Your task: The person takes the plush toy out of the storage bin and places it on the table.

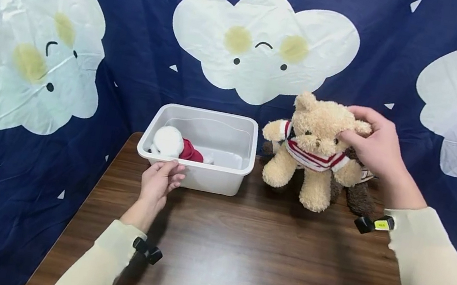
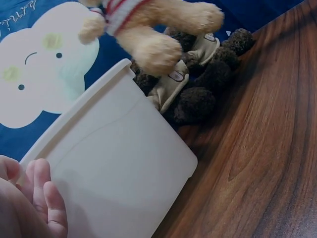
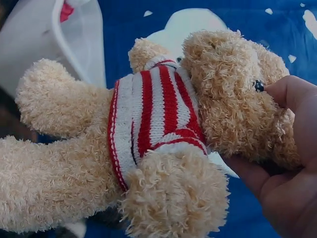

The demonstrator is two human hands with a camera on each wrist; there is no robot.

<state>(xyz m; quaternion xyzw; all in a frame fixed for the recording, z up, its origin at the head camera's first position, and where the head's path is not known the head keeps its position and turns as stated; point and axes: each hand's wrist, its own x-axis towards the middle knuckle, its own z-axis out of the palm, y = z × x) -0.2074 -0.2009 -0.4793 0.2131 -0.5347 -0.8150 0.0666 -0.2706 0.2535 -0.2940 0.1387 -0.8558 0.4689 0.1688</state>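
My right hand (image 1: 377, 143) grips a light-tan teddy bear (image 1: 321, 123) by the side of its head, thumb by the eye. The bear wears a red-and-white striped sweater and is held up, legs dangling, to the right of a white plastic bin (image 1: 212, 180). With thumb and forefinger, my left hand (image 1: 157, 183) pinches the bin's front rim near its left corner; the other fingers lie loosely by the outer wall (image 2: 114, 163). Inside the bin, at the left, lies a white plush toy (image 1: 169, 141) in red clothing, its lower side hidden by the front wall.
Dark brown plush toys (image 2: 195, 104) with beige clothing sit behind the tan bear, to the right of the bin, partly covered by it in the head view. The wooden table (image 1: 236, 256) backs onto a blue curtain (image 1: 131, 69) with cloud faces.
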